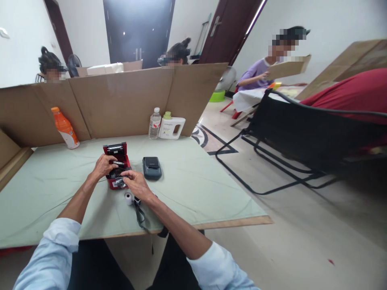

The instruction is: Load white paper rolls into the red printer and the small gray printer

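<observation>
A small red printer point(116, 152) with its lid raised stands on the green-covered table point(193, 185). My left hand point(102, 166) rests on its left side, fingers pinching a small dark part over the open compartment. At the printer's front edge my right hand point(136, 184) has its fingertips on a small metallic piece. A white paper roll point(128, 197) lies just in front of the printer, under my right wrist. A dark grey device point(152, 167) lies flat to the right of the printer. A black strap point(139, 213) hangs toward the table's front edge.
An orange drink bottle point(65, 129), a clear water bottle point(155, 123) and a white jug point(171, 127) stand along the cardboard partition point(121, 100). A black folding chair point(290, 137) stands on the floor to the right. Three other people sit behind and beside the partition.
</observation>
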A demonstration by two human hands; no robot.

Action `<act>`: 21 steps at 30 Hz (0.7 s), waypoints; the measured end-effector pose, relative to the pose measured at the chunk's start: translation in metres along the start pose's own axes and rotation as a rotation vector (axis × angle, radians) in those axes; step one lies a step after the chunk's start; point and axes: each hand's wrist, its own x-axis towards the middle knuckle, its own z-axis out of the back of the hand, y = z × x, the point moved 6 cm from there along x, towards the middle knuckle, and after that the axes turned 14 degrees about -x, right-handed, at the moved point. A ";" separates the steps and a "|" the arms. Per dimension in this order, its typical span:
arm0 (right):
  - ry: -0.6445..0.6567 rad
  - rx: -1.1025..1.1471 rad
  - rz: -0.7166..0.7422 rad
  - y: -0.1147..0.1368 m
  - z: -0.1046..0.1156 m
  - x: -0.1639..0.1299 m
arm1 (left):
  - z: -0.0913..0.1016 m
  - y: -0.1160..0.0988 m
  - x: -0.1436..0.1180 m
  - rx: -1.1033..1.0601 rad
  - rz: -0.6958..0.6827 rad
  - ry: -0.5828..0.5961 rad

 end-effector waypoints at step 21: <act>0.033 -0.134 0.130 -0.004 0.004 -0.010 | 0.024 0.029 0.001 -0.547 0.070 -0.385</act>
